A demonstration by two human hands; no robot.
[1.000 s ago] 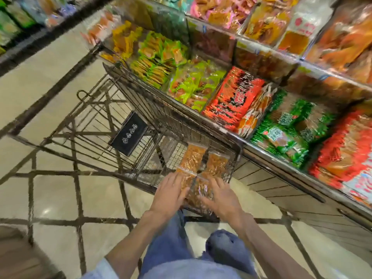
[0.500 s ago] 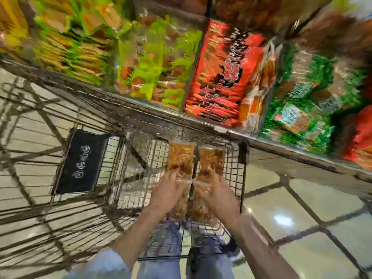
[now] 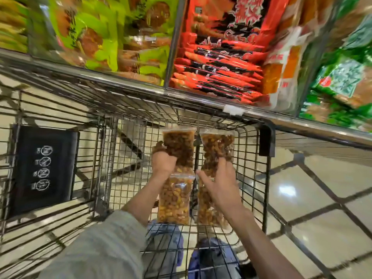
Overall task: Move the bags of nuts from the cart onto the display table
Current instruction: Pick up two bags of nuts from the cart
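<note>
Several clear bags of nuts lie in the small basket of the wire cart [image 3: 254, 178]. My left hand [image 3: 163, 160] grips the far left bag [image 3: 179, 147] at its lower part. My right hand [image 3: 218, 183] grips the far right bag [image 3: 218, 149], fingers curled over its lower end. A near left bag [image 3: 174, 200] lies between my forearms on the basket floor. A near right bag [image 3: 207, 210] is partly hidden under my right hand. Beyond the cart's far rim stands the display table [image 3: 201, 97], packed with snack packets.
Green packets [image 3: 104, 37], red-and-black packets [image 3: 219, 57] and dark green packets [image 3: 342, 83] fill the display's compartments. A black warning plate [image 3: 43, 170] hangs on the cart's child seat at the left. Shiny tiled floor [image 3: 314, 188] spreads to the right. My legs show under the basket.
The camera has come closer to the cart and display. Both hands slid forward from the near bags onto the far pair and curled round them.
</note>
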